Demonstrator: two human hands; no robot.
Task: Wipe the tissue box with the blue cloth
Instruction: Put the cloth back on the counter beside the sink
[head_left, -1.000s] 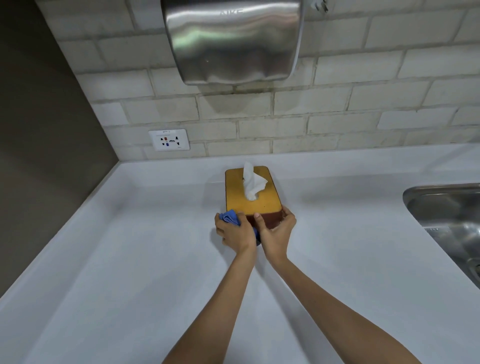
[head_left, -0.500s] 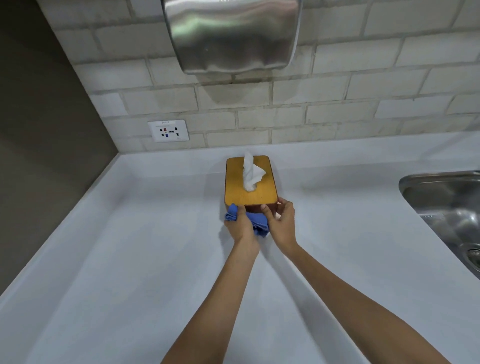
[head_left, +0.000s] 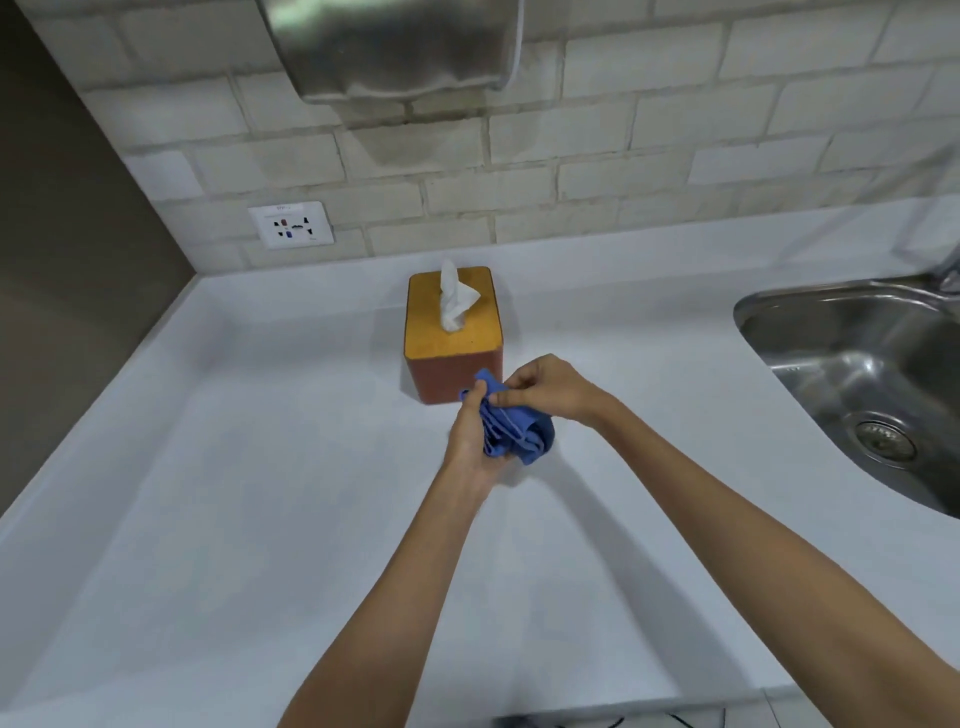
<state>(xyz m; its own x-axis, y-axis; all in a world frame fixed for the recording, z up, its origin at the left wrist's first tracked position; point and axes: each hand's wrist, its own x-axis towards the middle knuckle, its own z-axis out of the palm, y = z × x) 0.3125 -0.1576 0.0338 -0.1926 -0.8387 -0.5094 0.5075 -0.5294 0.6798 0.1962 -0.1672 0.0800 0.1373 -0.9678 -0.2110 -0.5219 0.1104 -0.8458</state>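
Both hands' fingers pinch the bunched blue cloth; wiping carelessly could snag the tissue from the tissue box.

Two bare forearms, no sleeves, left hand, right hand

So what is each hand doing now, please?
Left hand: closed around the blue cloth.
Right hand: pinching the cloth's top edge.
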